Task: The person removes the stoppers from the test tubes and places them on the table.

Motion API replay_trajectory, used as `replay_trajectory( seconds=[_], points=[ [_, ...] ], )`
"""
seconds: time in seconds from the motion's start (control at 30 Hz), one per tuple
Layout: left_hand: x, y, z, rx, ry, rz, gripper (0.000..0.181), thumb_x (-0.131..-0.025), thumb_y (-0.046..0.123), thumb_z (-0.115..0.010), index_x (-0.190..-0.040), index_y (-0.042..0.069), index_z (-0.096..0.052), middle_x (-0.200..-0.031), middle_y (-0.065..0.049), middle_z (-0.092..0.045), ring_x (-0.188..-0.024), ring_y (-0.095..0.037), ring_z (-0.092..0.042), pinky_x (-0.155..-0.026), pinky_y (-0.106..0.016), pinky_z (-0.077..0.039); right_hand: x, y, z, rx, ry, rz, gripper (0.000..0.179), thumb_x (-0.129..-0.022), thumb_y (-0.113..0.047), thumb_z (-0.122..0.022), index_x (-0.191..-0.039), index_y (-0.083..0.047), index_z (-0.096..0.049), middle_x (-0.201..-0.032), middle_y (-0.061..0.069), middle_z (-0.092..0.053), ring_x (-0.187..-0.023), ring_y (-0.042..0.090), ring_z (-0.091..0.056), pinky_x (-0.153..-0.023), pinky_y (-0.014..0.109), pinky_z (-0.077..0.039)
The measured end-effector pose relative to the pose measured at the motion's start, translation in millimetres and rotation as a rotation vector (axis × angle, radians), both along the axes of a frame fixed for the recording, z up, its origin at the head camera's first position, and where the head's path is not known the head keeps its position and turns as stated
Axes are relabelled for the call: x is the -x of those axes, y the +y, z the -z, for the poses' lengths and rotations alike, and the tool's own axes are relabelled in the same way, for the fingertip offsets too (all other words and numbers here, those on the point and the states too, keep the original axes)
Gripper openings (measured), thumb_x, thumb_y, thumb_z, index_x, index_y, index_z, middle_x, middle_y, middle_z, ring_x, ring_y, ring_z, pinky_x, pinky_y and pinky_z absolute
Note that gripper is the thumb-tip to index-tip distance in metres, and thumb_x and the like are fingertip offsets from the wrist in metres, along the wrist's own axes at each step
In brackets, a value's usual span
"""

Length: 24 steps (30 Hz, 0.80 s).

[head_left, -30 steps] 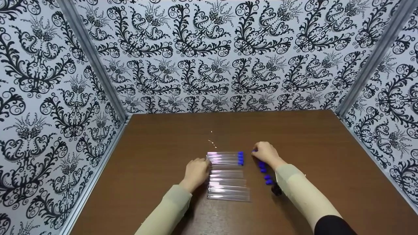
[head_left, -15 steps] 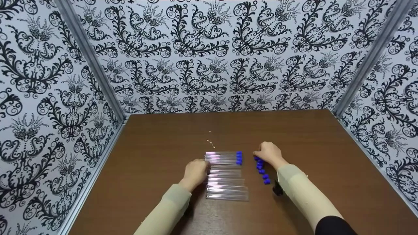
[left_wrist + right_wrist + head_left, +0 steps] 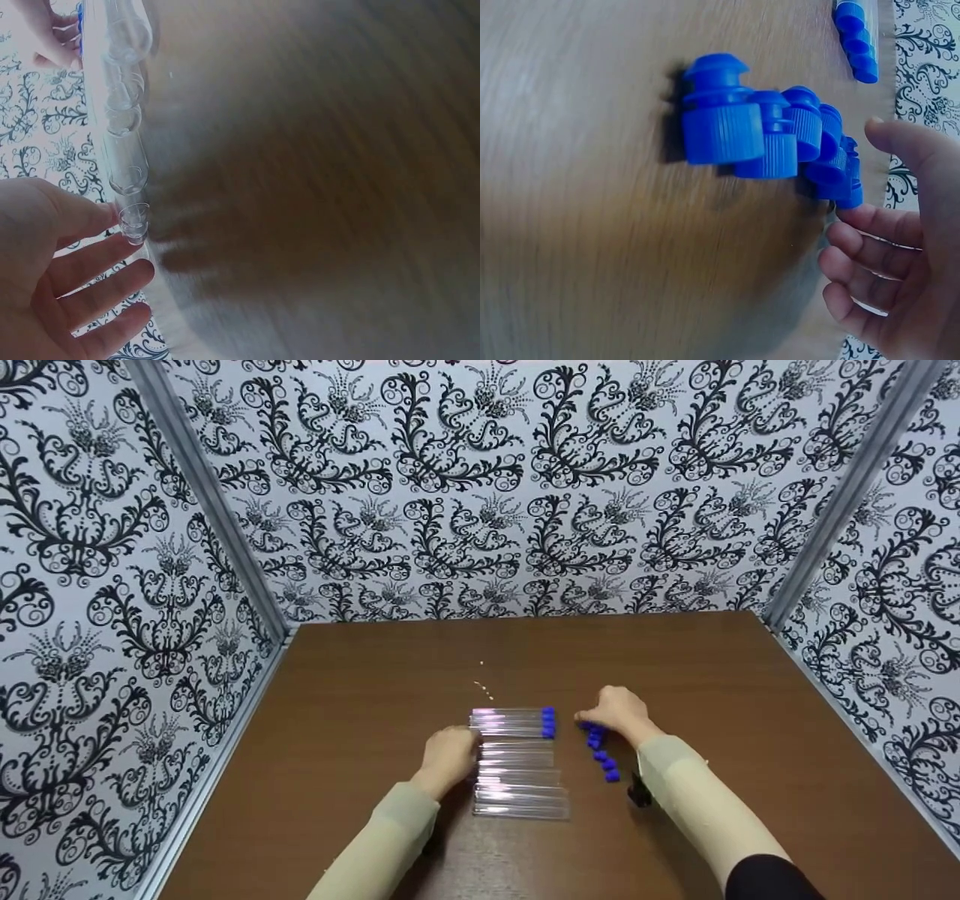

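Clear test tubes (image 3: 521, 802) lie side by side on the brown table. Several at the far end of the row are capped tubes (image 3: 506, 721) with blue caps facing right. My left hand (image 3: 448, 757) is at the tubes' left ends. In the left wrist view its thumb and index finger pinch one rounded tube end (image 3: 135, 214), the other fingers spread. Loose blue ribbed caps (image 3: 602, 757) form a slanting line right of the tubes. My right hand (image 3: 616, 709) is at their far end, thumb spread from the fingers, index fingertip right at the farthest cap (image 3: 850, 196).
Small pale specks (image 3: 486, 690) show on the table (image 3: 360, 682) beyond the tubes. Patterned panels (image 3: 480, 510) stand at the back and sides, with grey metal posts (image 3: 202, 487) in the corners. A dark device (image 3: 640, 793) sits under my right wrist.
My right hand has drawn slightly nearer along the caps, and its thumb now reaches out to the left. The cap at its fingertips sits closer to the others. My left hand has stayed put.
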<state>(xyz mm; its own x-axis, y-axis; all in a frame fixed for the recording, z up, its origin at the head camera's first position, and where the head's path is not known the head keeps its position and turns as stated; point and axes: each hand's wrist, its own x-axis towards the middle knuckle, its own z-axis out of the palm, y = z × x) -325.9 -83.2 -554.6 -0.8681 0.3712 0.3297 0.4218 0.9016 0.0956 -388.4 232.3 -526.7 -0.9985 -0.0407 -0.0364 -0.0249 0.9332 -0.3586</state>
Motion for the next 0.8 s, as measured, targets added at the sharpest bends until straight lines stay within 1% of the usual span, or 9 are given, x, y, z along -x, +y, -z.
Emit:
replay_trajectory(
  seconds=[0.2, 0.3, 0.4, 0.47, 0.53, 0.67, 0.8],
  points=[
    [-0.7, -1.6, 1.0, -0.015, 0.025, 0.001, 0.014, -0.082, 0.013, -0.065, -0.069, 0.016, -0.064, -0.071, -0.001, -0.064, -0.068, -0.025, -0.063, -0.058, -0.042, -0.051, 0.2, 2.5, -0.2, -0.018, -0.017, -0.023, 0.046, -0.068, -0.051, -0.080, -0.064, -0.012, -0.056, -0.064, 0.002, -0.056, -0.057, 0.020, -0.048, -0.049, 0.039, -0.043],
    [-1.7, -2.2, 1.0, -0.022, 0.040, 0.008, 0.015, -0.083, 0.014, -0.065, -0.068, 0.016, -0.063, -0.071, -0.001, -0.064, -0.068, -0.025, -0.063, -0.057, -0.042, -0.051, 0.1, 4.4, 0.7, -0.018, -0.023, -0.029, 0.044, -0.068, -0.048, -0.080, -0.070, -0.011, -0.057, -0.067, 0.002, -0.056, -0.058, 0.020, -0.048, -0.051, 0.039, -0.042],
    [-3.2, -2.7, -0.4, -0.026, 0.051, 0.012, 0.019, -0.085, 0.014, -0.063, -0.066, 0.016, -0.060, -0.071, -0.001, -0.064, -0.069, -0.025, -0.063, -0.058, -0.041, -0.051, -0.1, 5.3, 0.8, -0.016, -0.031, -0.025, 0.041, -0.070, -0.045, -0.078, -0.073, -0.010, -0.056, -0.068, 0.003, -0.055, -0.058, 0.020, -0.046, -0.050, 0.038, -0.039],
    [-4.2, -2.9, -1.7, -0.025, 0.060, 0.013, 0.022, -0.086, 0.015, -0.062, -0.064, 0.016, -0.058, -0.071, -0.001, -0.064, -0.069, -0.025, -0.063, -0.058, -0.041, -0.052, -0.4, 5.3, 0.9, -0.016, -0.034, -0.026, 0.041, -0.071, -0.045, -0.076, -0.072, -0.010, -0.055, -0.067, 0.003, -0.053, -0.058, 0.020, -0.045, -0.049, 0.037, -0.038],
    [-5.1, -3.0, -2.6, -0.027, 0.067, 0.014, 0.021, -0.085, 0.015, -0.063, -0.064, 0.015, -0.060, -0.071, -0.002, -0.065, -0.069, -0.025, -0.064, -0.058, -0.041, -0.052, -0.6, 5.3, 1.3, -0.019, -0.037, -0.020, 0.040, -0.071, -0.045, -0.075, -0.070, -0.010, -0.053, -0.066, 0.003, -0.052, -0.057, 0.020, -0.045, -0.048, 0.037, -0.038],
    [-6.2, -3.8, -3.5, -0.022, 0.079, 0.014, 0.015, -0.083, 0.015, -0.064, -0.068, 0.015, -0.065, -0.073, -0.003, -0.066, -0.069, -0.025, -0.063, -0.058, -0.041, -0.051, -2.6, 5.7, 2.4, -0.017, -0.027, -0.008, 0.041, -0.071, -0.045, -0.075, -0.066, -0.012, -0.052, -0.064, 0.002, -0.051, -0.057, 0.020, -0.045, -0.047, 0.037, -0.038],
    [-7.0, -5.2, -6.3, -0.032, 0.084, 0.013, 0.010, -0.082, 0.015, -0.065, -0.072, 0.014, -0.068, -0.075, -0.003, -0.066, -0.071, -0.025, -0.063, -0.061, -0.041, -0.052, -3.7, 7.6, 3.7, 0.007, -0.007, 0.013, 0.045, -0.071, -0.049, -0.072, -0.059, -0.014, -0.046, -0.059, 0.000, -0.045, -0.054, 0.019, -0.041, -0.045, 0.036, -0.036]
  ],
)
